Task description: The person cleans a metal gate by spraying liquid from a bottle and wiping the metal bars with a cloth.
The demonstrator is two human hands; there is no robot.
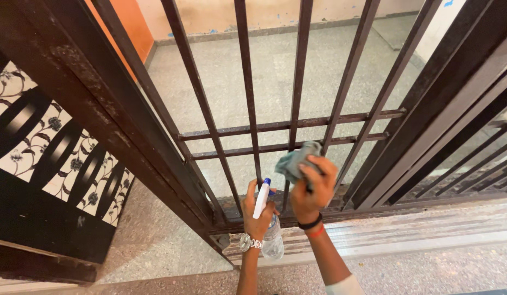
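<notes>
Head view, looking down at a dark metal grille gate [297, 71] with upright bars and two horizontal rails. The left hand [257, 210], at about 6 o'clock in the frame, has its fingers clenched around a clear plastic spray bottle [271, 240] with a white and blue nozzle [262, 198]; the bottle body hangs below the fist and the nozzle points up toward the bars. A metal wristwatch [246, 242] sits on that wrist. The right hand [313, 188], just beside the left at its 2 o'clock, grips a crumpled grey-blue cloth [296, 160] and presses it against an upright bar just below the lower rail. Black and red bands [312, 225] circle the right wrist. At 9 o'clock stands a dark door panel with a white floral pattern [46, 153]. A speckled stone floor [275, 82] shows through the bars toward 12 o'clock; a pale stone threshold [406, 232] runs toward 4 o'clock.
</notes>
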